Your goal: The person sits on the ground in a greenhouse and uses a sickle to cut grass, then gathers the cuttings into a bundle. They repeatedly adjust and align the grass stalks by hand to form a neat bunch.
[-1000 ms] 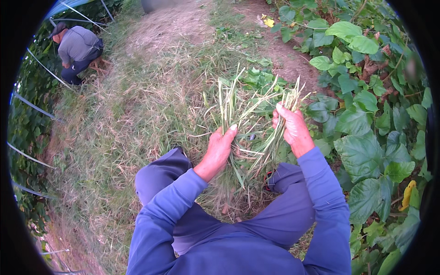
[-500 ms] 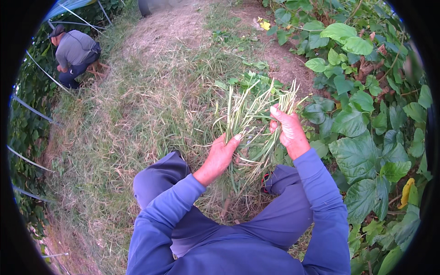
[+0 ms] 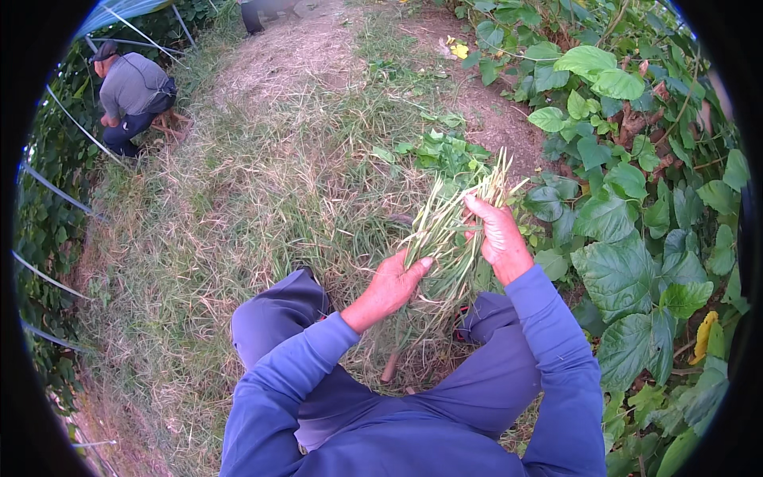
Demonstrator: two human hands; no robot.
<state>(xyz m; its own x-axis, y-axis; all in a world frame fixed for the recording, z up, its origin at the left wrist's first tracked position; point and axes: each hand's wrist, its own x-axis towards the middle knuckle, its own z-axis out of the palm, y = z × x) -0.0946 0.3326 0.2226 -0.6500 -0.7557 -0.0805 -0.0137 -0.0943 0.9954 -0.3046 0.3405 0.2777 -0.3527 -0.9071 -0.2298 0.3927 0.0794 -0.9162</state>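
One bundle of grass stems, gathered, uneven, seemingly untied; gripped by curled left hand, seven o'clock, curled right hand, three o'clock; loose grass remaining, ten o'clock.

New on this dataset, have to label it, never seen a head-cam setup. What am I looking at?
No machine here: just a person working bare-handed. The view looks down from the left of two wide fisheye cameras worn on the head; that lens bends straight edges. The blue sleeves at the bottom are the wearer's.

The left hand and right hand each grip long pale-green stems; one bunch or two is hard to tell. Below is ground covered in mixed dry and green grass. Broad-leaved plants grow at right; another person bends low at upper left.
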